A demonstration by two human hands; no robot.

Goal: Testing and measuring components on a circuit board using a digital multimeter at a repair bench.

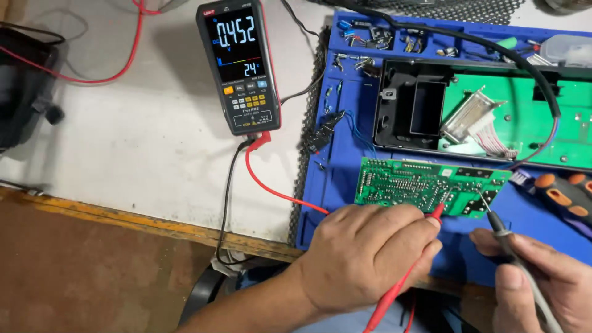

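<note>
I've got the small green circuit board (431,188) lying flat on the blue work mat (336,185), just in front of the opened black casing (401,105) that carries a larger green board inside. Both probes are down on the small board now: the red probe (425,237) touches near its front edge, and the black probe (493,222) lands just to the right of that, close to the board's right end. My left hand (364,256) has its grip closed around the red probe, fingers curled over the shaft; my right hand (536,277) pinches the black probe between thumb and fingers.

Out to the left of the board, the multimeter (239,65) lies on the white tabletop (142,142), its screen lit and showing a reading, red and black leads (259,179) running from its base toward me. So contact is made and a value is up; by my judgement this one measurement is in hand, while the rest of the board's points look unprobed.

Right of the board, an orange-and-black screwdriver handle (564,194) rests on the mat. Behind the board, loose small components (364,37) sit in the mat's tray sections.
</note>
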